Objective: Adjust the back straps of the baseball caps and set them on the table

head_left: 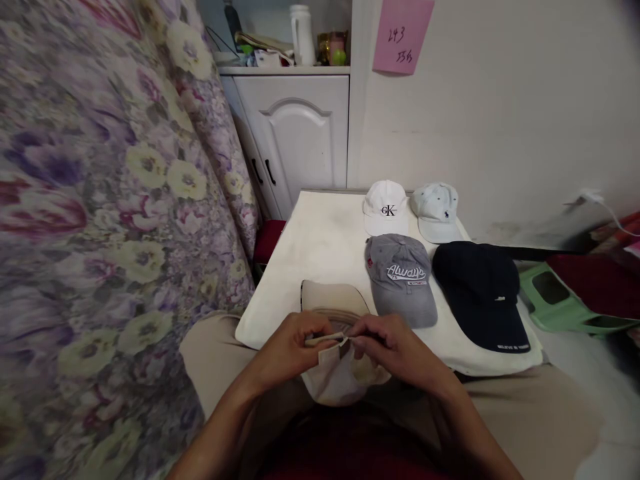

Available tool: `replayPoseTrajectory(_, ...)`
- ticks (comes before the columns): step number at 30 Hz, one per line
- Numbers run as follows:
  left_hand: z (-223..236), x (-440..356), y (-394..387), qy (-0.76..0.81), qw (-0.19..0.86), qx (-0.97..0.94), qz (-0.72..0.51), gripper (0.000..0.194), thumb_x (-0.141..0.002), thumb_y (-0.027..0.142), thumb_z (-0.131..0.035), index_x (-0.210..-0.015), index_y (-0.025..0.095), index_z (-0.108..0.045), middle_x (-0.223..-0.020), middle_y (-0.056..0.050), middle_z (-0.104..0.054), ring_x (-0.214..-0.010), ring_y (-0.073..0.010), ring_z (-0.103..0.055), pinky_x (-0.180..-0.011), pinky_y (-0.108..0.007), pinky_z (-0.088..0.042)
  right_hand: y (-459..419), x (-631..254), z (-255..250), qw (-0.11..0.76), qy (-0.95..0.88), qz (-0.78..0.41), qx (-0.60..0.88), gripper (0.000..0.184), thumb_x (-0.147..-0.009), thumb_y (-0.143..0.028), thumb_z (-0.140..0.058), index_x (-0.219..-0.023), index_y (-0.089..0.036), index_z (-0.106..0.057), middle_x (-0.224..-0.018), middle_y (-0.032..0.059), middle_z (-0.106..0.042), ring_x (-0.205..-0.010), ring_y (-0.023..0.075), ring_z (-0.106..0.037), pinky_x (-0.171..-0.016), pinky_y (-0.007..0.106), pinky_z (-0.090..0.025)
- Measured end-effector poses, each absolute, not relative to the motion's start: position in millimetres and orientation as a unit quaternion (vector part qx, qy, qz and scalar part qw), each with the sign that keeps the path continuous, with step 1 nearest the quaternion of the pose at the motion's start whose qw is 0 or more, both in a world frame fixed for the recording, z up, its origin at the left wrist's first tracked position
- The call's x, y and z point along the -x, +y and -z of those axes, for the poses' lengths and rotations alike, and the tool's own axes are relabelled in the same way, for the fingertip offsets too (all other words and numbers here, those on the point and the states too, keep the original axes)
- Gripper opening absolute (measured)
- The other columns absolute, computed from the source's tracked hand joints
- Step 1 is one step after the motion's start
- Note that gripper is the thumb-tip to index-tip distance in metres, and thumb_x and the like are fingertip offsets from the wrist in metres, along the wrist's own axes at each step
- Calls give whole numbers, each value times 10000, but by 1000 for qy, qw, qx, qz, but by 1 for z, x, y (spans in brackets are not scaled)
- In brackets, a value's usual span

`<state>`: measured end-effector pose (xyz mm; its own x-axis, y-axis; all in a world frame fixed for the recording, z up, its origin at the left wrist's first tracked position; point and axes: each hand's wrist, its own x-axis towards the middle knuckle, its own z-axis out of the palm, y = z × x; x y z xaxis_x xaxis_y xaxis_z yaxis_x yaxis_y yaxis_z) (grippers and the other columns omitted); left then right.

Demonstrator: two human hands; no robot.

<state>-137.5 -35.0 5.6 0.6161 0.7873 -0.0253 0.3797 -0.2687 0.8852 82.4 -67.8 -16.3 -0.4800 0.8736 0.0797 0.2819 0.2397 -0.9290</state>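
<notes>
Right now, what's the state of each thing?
Beige cap: held, brim pointing away
Strap: pinched; fastening unclear
Left grip: shut on strap
Right grip: shut on strap
White cap: crown up, on table
Pale blue cap: crown up
Gray cap: crown up
Navy cap: crown up
Cupboard door: shut
White jug: standing upright
Pink note: stuck to wall

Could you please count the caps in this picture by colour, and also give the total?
Beige cap with a curved brim: 1
White cap with dark letters: 1
Pale blue cap with a small dark emblem: 1
Grey cap with white script lettering: 1
Dark navy cap with white brim lettering: 1
Total: 5 caps
</notes>
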Motion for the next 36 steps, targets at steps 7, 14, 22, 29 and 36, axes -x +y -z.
replayPoseTrajectory(7,-4,139,-36,383,469,-766,-214,241,-846,299,-638,-656,157,-595,-656,23,-530,-665,-127,-463,-626,-235,-349,-68,-82,14,333,-725,-452,399,135,-897,-157,-572,-774,-180,-623,-672,-39,-632,-594,89,-507,-544,208,-345)
replayPoseTrajectory(14,-7,137,-36,388,477,-758,-215,240,-837,313,-635,-659,156,-601,-682,10,-546,-677,-137,-484,-624,-240,-361,-67,-82,15,337,-719,-467,389,144,-902,-185,-577,-768,-176,-627,-674,-36,-623,-606,94,-507,-557,217,-343)
replayPoseTrajectory(22,-5,137,-36,374,449,-783,-215,248,-860,316,-627,-667,162,-609,-660,17,-545,-671,-137,-481,-618,-237,-355,-63,-73,21,325,-703,-514,367,175,-854,-324,-676,-972,-196,-697,-888,9,-667,-802,161,-581,-692,263,-425)
replayPoseTrajectory(29,-12,140,-36,316,442,-813,-210,413,-981,384,-416,-632,183,-507,-633,12,-467,-650,-150,-442,-636,-275,-356,-65,-74,26,327,-662,-564,369,151,-816,-322,-713,-884,-188,-691,-797,-13,-639,-731,136,-553,-657,247,-425)
replayPoseTrajectory(36,-18,140,-37,304,457,-807,-218,470,-1017,402,-292,-782,178,-632,-752,-26,-586,-752,-176,-523,-744,-298,-405,-63,-74,27,333,-638,-580,382,115,-769,-286,-748,-835,-203,-702,-761,-14,-649,-685,144,-551,-614,263,-417)
